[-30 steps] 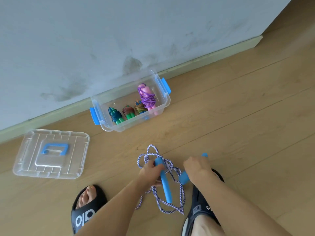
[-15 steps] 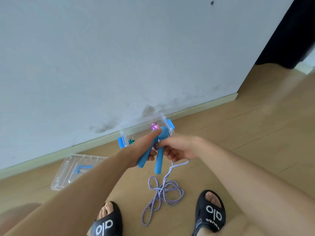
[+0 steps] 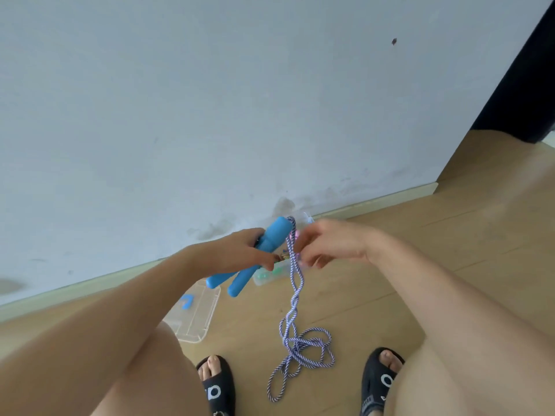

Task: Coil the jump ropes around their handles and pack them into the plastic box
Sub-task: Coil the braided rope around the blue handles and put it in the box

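Observation:
My left hand (image 3: 240, 255) grips both blue handles (image 3: 255, 256) of a jump rope side by side, raised in front of me. Its blue-and-white striped rope (image 3: 295, 298) leaves the handles' top ends and hangs down to a loose tangle on the floor between my feet. My right hand (image 3: 327, 246) pinches the doubled rope just below the handle tops. The clear plastic box (image 3: 271, 273) sits by the wall, mostly hidden behind my hands; coloured coiled ropes show faintly inside.
The box's clear lid (image 3: 198, 313) with a blue grip lies on the wooden floor to the left. My feet in black slippers (image 3: 217, 385) (image 3: 380, 379) flank the rope tangle. A grey wall with a skirting board (image 3: 375, 202) runs behind.
I have lifted the handles off the floor and brought them together in my left hand. My right hand has shifted from a handle to the rope. My head has risen.

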